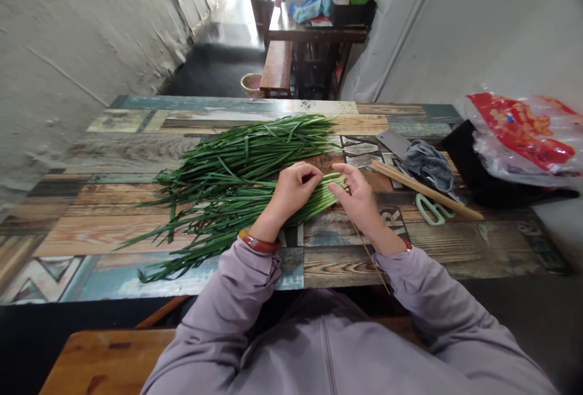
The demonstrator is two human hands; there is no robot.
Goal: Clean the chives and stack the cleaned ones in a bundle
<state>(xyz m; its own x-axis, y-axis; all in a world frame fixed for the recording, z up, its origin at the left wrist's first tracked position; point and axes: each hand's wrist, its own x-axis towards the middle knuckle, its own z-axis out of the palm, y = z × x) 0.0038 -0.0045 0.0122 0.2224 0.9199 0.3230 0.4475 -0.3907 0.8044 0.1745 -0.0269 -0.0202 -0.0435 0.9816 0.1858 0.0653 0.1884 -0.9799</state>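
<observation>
Two piles of green garlic chives lie on the table, a far pile (255,146) and a near bunch (228,203) whose pale stem ends point right. My left hand (294,191) rests over the near bunch, thumb and forefinger pinched together at the stems; its other fingers are partly hidden. Around the pale ends is my right hand (362,203), thumb on the near side and forefinger on the far side of the stems. A thin stick (371,258) slants from beneath the right hand past the table's front edge; its upper end is hidden.
Right of my hands lie a bundle of thin wooden sticks (428,191), green-handled scissors (430,209), a dark grey cloth (428,164) and a flat metal blade (394,141). A red and clear plastic bag (523,133) sits at the far right of the patchwork-patterned table (437,249).
</observation>
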